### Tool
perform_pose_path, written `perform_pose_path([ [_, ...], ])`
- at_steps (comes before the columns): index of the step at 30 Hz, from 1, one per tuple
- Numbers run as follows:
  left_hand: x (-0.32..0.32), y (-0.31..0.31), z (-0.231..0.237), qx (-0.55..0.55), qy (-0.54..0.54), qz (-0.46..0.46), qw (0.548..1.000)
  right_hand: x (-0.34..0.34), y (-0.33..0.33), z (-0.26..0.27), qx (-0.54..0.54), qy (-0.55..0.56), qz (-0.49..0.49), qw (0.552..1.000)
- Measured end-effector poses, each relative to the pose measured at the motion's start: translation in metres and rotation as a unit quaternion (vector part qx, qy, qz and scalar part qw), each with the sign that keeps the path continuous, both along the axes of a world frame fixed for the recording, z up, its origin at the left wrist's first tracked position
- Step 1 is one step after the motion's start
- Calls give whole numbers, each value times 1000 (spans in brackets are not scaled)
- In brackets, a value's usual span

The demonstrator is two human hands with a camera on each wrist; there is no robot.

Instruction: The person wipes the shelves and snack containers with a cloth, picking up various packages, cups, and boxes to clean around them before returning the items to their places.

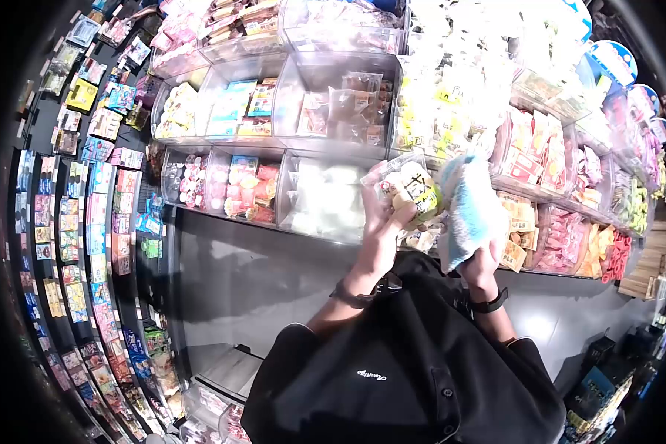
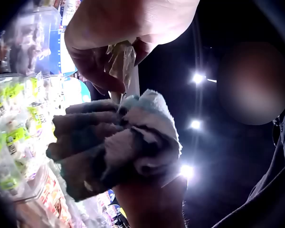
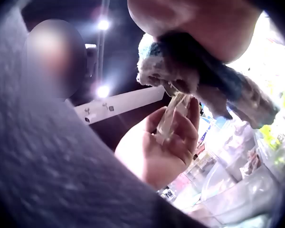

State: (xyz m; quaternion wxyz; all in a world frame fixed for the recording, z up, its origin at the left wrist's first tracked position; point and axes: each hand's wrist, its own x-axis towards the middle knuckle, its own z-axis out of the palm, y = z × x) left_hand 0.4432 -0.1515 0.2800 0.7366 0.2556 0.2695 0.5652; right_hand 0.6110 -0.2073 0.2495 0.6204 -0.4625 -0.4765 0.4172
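In the head view my left hand (image 1: 379,243) pinches a clear snack packet (image 1: 425,195) with a green and yellow label and pale round pieces inside. The left wrist view has that hand's thumb and fingers (image 2: 100,78) closed on the crinkled end of the packet (image 2: 124,64). Beside it my right hand (image 1: 482,265) grips a fluffy light-blue and white cloth (image 1: 468,211). The cloth (image 3: 218,88) drapes in folds below the right palm in the right wrist view, right at the packet's edge. It hides most of the right fingers.
Clear plastic bins (image 1: 237,137) full of wrapped snacks rise in tiers in front of me. One bin (image 1: 322,200) holds white packets under glare. Curved shelves (image 1: 74,244) of small packages stand at the left. Grey floor (image 1: 237,274) lies below the bins.
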Motion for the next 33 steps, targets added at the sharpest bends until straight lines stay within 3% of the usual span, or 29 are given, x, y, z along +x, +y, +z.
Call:
perform_pose_path([
  [2, 0, 5, 6, 62, 54, -11, 997, -5, -7, -9, 54, -187, 10, 981],
  [5, -2, 1, 5, 146, -3, -32, 989, -24, 5, -2, 93, -140, 81, 982],
  [6, 0, -5, 8, 75, -52, -54, 994, -29, 8, 2, 100, -132, 86, 982],
  [9, 1, -12, -18, 83, -129, -70, 986, -37, 14, 25, 107, -147, 72, 981],
  [11, 0, -15, -23, 80, -8, -102, 992, -33, 12, 20, 111, -180, 34, 977],
  [13, 4, -17, -26, 97, 40, -103, 989, -30, 12, 14, 125, -208, -19, 970],
  [17, 3, -14, -33, 133, 75, -88, 984, -29, 18, 25, 157, -246, 38, 956],
  [19, 0, -13, -19, 89, 30, -49, 994, -34, 21, 34, 120, -171, 94, 973],
  [22, -2, -6, 1, 22, -66, -7, 998, -22, 18, -1, 9, -162, 223, 961],
  [24, -10, -7, -14, -7, -95, -31, 995, -22, 20, -1, 221, -249, 177, 926],
  [29, -16, -6, -7, 10, -79, -64, 995, -23, 12, 14, 161, -229, 171, 945],
  [31, -18, -6, -5, 39, -91, -103, 990, -30, 12, 11, 144, -166, 122, 968],
  [33, -16, -8, -6, 39, -57, -85, 994, -32, 11, 13, 128, -144, 109, 975],
])
